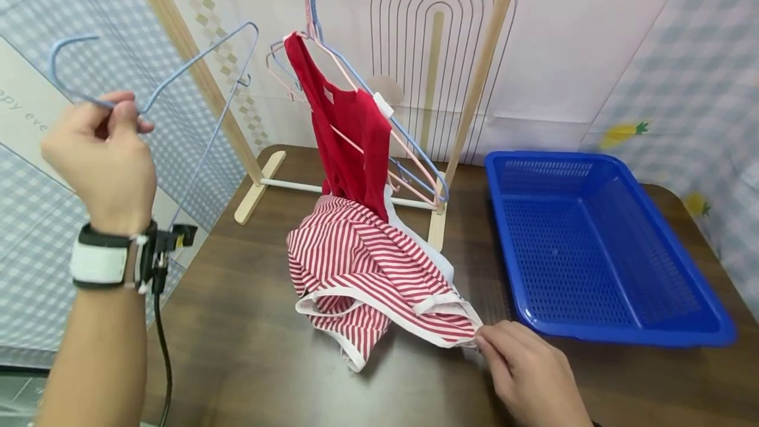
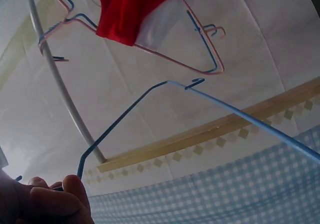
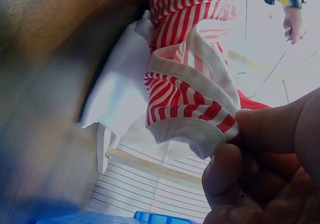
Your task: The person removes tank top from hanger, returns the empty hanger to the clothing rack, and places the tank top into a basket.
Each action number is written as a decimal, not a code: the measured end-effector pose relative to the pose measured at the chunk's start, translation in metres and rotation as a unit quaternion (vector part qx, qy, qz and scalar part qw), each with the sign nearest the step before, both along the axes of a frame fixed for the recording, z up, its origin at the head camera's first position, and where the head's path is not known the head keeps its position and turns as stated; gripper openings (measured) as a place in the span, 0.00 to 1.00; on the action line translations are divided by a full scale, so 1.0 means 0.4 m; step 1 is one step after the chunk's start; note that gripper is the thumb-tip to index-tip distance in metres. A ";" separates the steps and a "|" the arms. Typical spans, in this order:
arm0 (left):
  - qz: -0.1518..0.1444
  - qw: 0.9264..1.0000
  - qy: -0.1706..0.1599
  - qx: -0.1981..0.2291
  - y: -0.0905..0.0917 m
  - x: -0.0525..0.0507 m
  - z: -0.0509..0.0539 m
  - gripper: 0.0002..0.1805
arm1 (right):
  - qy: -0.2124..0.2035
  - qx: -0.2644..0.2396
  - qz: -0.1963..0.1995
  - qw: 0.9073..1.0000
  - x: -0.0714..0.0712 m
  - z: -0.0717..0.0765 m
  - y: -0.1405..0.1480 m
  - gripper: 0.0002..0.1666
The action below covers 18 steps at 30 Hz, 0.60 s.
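Striped red-and-white cloth garment with white trim [image 1: 367, 249] lies loosely heaped on our dark brown wooden desk [image 1: 237, 335] in the head view, left of the blue perforated plastic basket [image 1: 628, 333]. Its long axis slants down toward the basket's near left corner, one trimmed end pointing that way; whether that end is a neckline we cannot tell. Our right hand [image 1: 530, 368] pinches it just beside that corner. Well left of the basket, our left hand [image 1: 107, 150] pinches a light-blue wire hanger [image 1: 201, 55] near its hook. We judge the work partway along: a bright red sleeveless garment [image 1: 356, 114] hangs from the pale wooden rack [image 1: 485, 61] behind and left of the basket, but the striped one is not yet on our hanger.

In the left wrist view, the hanger's visible arm is bare.

In the right wrist view, thumb and finger hold the trimmed edge.
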State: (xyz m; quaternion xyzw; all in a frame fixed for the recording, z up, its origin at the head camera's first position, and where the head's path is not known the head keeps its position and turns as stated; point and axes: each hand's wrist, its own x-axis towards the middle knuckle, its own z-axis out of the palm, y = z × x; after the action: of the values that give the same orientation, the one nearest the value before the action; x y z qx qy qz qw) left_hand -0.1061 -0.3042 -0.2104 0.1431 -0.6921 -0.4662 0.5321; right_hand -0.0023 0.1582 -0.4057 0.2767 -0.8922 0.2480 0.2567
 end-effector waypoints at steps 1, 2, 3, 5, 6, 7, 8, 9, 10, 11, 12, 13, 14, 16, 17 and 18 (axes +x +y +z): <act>-0.002 1.000 -0.015 0.001 -0.005 -0.020 0.011 0.11 | 0.006 -0.004 0.002 1.000 0.000 -0.001 0.000 0.17; -0.005 1.000 -0.027 0.003 -0.009 -0.039 0.021 0.11 | 0.010 -0.007 0.004 1.000 0.001 -0.001 0.001 0.22; -0.007 0.999 -0.040 0.004 -0.012 -0.056 0.032 0.11 | 0.016 -0.010 0.004 1.000 0.002 -0.002 0.001 0.26; -0.008 0.997 -0.073 0.002 -0.015 -0.085 0.057 0.12 | 0.034 -0.019 0.011 0.999 0.000 -0.008 0.003 0.29; -0.006 0.996 -0.088 -0.006 -0.017 -0.100 0.069 0.13 | 0.043 -0.024 0.016 0.999 0.000 -0.012 0.003 0.29; -0.008 0.995 -0.100 -0.010 -0.019 -0.114 0.081 0.13 | 0.049 -0.025 0.019 0.998 -0.001 -0.014 0.003 0.29; -0.006 0.993 -0.113 -0.017 -0.019 -0.127 0.093 0.12 | 0.051 -0.026 0.022 0.998 -0.001 -0.016 0.003 0.28; -0.007 0.992 -0.125 -0.021 -0.019 -0.139 0.106 0.12 | 0.055 -0.028 0.024 0.998 -0.002 -0.018 0.004 0.28; -0.011 0.991 -0.132 -0.020 -0.019 -0.150 0.120 0.12 | 0.058 -0.029 0.028 0.998 -0.003 -0.020 0.003 0.27; -0.018 0.990 -0.137 -0.016 -0.019 -0.161 0.133 0.11 | 0.060 -0.031 0.031 0.997 -0.004 -0.020 0.003 0.27; -0.024 0.990 -0.135 -0.018 -0.018 -0.173 0.145 0.12 | 0.059 -0.030 0.032 0.997 -0.004 -0.020 0.004 0.27; -0.023 0.989 -0.141 -0.024 -0.017 -0.183 0.157 0.13 | 0.059 -0.032 0.033 0.997 -0.006 -0.019 0.004 0.26; -0.019 0.988 -0.149 -0.034 -0.016 -0.192 0.168 0.14 | 0.060 -0.034 0.034 0.997 -0.007 -0.019 0.004 0.26; -0.010 0.985 -0.162 -0.054 -0.013 -0.208 0.186 0.16 | 0.064 -0.037 0.037 0.997 -0.011 -0.016 0.004 0.26; -0.006 0.983 -0.171 -0.063 -0.013 -0.215 0.194 0.17 | 0.064 -0.038 0.038 0.996 -0.013 -0.015 0.004 0.26; -0.001 0.981 -0.178 -0.074 -0.012 -0.222 0.201 0.20 | 0.065 -0.038 0.039 0.996 -0.015 -0.014 0.004 0.26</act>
State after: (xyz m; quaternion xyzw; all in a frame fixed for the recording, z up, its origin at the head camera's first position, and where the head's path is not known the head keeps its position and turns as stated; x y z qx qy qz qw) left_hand -0.1949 -0.3088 -0.1301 0.1837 -0.8084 -0.3815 0.4089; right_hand -0.0083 0.1600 -0.4115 0.3169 -0.8519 0.2734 0.3148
